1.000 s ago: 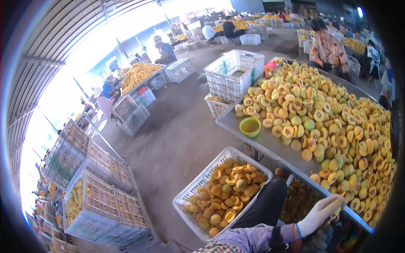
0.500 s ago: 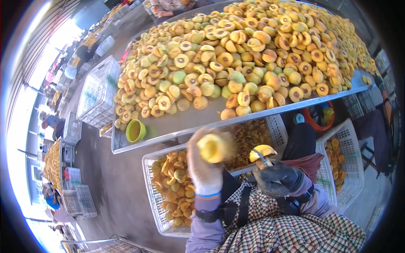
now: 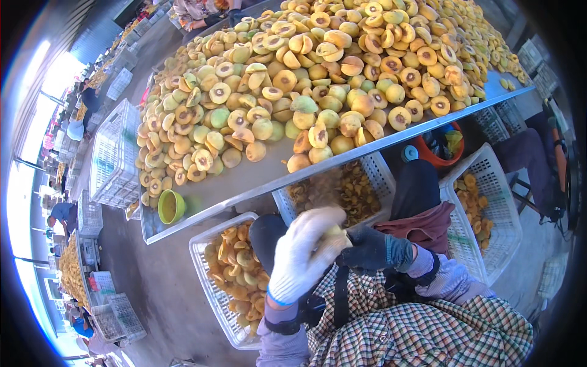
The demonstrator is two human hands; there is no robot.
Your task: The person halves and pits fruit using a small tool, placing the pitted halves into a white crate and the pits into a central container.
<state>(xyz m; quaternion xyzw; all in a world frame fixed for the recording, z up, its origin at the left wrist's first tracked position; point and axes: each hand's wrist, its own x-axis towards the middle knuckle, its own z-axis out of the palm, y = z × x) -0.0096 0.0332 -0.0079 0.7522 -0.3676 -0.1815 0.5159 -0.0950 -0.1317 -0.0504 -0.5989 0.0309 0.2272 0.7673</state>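
My left hand (image 3: 304,252), in a white knit glove, is closed around a pale yellow peach half (image 3: 332,238), mostly covered by the fingers. Against its right side sits my right hand (image 3: 374,249), in a dark glove, fingers closed. The short curved-bladed knife seen in it earlier is hidden now. Both hands are over my lap, just short of a metal table (image 3: 251,177) heaped with cut peach halves (image 3: 293,79). Left of my knees, a white crate (image 3: 205,278) holds peach halves. Between my knees, another white crate (image 3: 380,183) contains brownish scraps.
A green bowl (image 3: 171,207) rests at the table's near left corner. White crates (image 3: 116,156) are stacked to its left. At right are an orange-red bucket (image 3: 431,158), a crate with orange pieces (image 3: 501,226) and a person's dark-clothed leg (image 3: 526,150). Another person (image 3: 199,12) is across the table.
My hands have come together; they were apart, the left with a peach half, the right with the knife and a yellow peach piece at its blade. The whole view has shifted.
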